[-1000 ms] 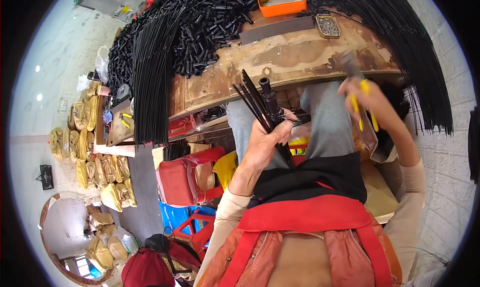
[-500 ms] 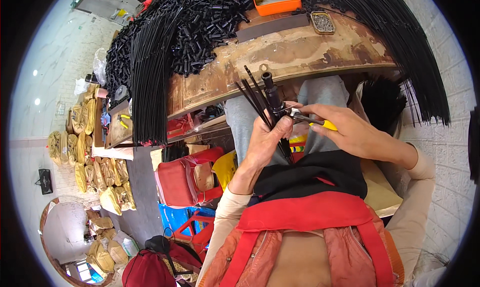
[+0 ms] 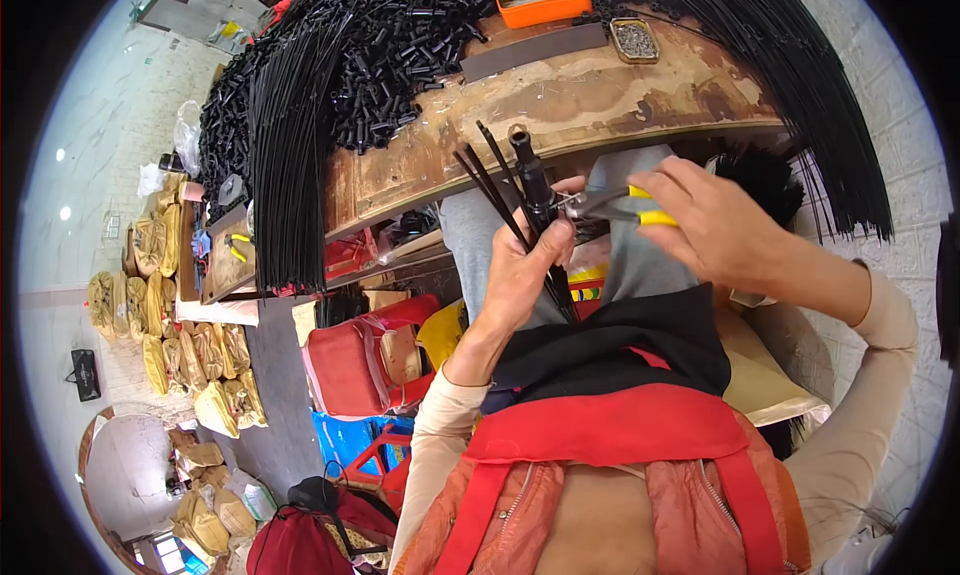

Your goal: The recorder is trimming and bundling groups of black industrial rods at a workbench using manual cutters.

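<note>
My left hand point(image 3: 522, 275) is closed round a thick black plastic tube part point(image 3: 533, 178) with a ringed, narrower top. In the same grip are several thin black rods point(image 3: 482, 181), leaning up and left, their lower ends toward my lap. A pair of pliers point(image 3: 604, 205) with yellow handles is in my right hand point(image 3: 715, 220), its handles spread apart. Its metal jaws are at the side of the tube, close to my left thumb, where a thin silvery pin or wire shows. Whether the jaws touch that piece is too small to tell.
The wooden workbench point(image 3: 560, 105) bears a heap of black tube parts point(image 3: 400, 65), an orange box point(image 3: 543, 5) and a small tray of metal bits point(image 3: 635, 41). Bundles of long black rods point(image 3: 290, 165) hang over its edge. A red stool point(image 3: 345, 370) stands left of my legs.
The pliers' handles have spread from nearly closed to wide apart. My right hand has risen slightly and shifted right. My left hand still grips the tube and rods.
</note>
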